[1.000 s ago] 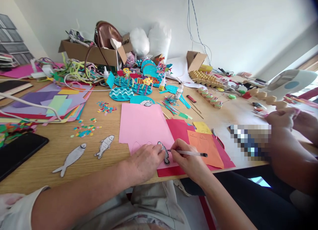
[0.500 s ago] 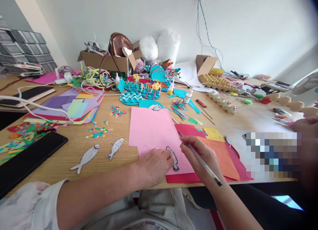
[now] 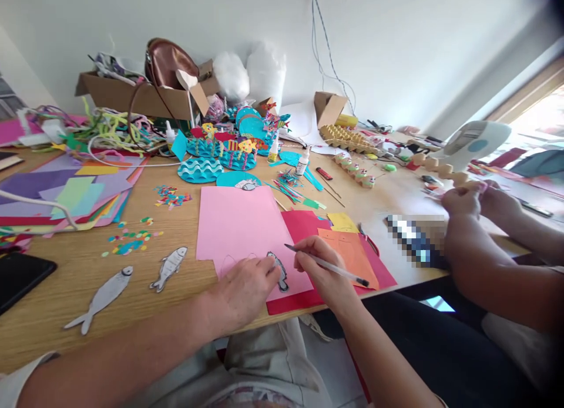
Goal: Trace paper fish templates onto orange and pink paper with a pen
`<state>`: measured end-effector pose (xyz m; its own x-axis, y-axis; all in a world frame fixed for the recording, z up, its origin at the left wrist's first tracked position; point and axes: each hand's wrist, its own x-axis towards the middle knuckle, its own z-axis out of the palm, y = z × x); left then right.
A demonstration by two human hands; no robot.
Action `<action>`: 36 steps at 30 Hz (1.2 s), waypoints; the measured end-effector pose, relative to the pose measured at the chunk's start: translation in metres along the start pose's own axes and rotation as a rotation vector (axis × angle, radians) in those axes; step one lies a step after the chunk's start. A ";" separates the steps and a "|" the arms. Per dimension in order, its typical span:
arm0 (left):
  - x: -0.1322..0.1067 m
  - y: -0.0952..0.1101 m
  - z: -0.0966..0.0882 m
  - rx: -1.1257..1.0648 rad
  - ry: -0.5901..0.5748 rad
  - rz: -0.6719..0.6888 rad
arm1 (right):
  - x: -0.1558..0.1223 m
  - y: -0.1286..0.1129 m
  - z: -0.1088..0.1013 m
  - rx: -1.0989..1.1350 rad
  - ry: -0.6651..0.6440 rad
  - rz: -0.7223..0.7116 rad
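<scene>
My left hand [image 3: 247,286] lies over the lower part of a pink paper sheet [image 3: 235,220], its fingertips beside and partly over a grey paper fish cutout [image 3: 279,273]. Faint curved pencil-like outlines show on the pink sheet above those fingers. In my right hand [image 3: 321,273] is a clear-barrelled pen [image 3: 341,271] with a dark end; its tip is raised near the fish and whether it touches the paper I cannot tell. Two more paper fish, a longer one [image 3: 103,296] and a shorter one [image 3: 170,268], rest on the wood to the left.
Red paper [image 3: 299,223] and orange paper [image 3: 348,258] lie under and beside the pink sheet. Left are confetti dots [image 3: 132,243], a paper stack [image 3: 26,188] and a black phone [image 3: 24,279]. Glue bottles [image 3: 302,161] stand behind. At right another person's hands [image 3: 467,199] hold egg-carton strip.
My view has turned right, so the table's things sit further left and the other person's arms show more. The pen in my right hand lies flatter. My left hand stays by the fish.
</scene>
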<state>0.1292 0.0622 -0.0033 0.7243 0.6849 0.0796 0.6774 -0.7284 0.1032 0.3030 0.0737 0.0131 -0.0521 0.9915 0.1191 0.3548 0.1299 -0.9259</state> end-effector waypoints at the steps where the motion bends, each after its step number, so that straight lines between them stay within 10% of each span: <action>1: 0.000 0.000 0.002 0.002 0.008 -0.003 | 0.000 0.003 0.000 -0.009 -0.028 0.009; 36: -0.001 -0.007 0.009 -0.054 0.052 0.042 | -0.008 0.008 0.006 -0.230 -0.036 -0.089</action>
<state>0.1252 0.0667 -0.0127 0.7430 0.6552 0.1366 0.6378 -0.7550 0.1523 0.3007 0.0667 0.0023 -0.1246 0.9757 0.1802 0.5504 0.2191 -0.8056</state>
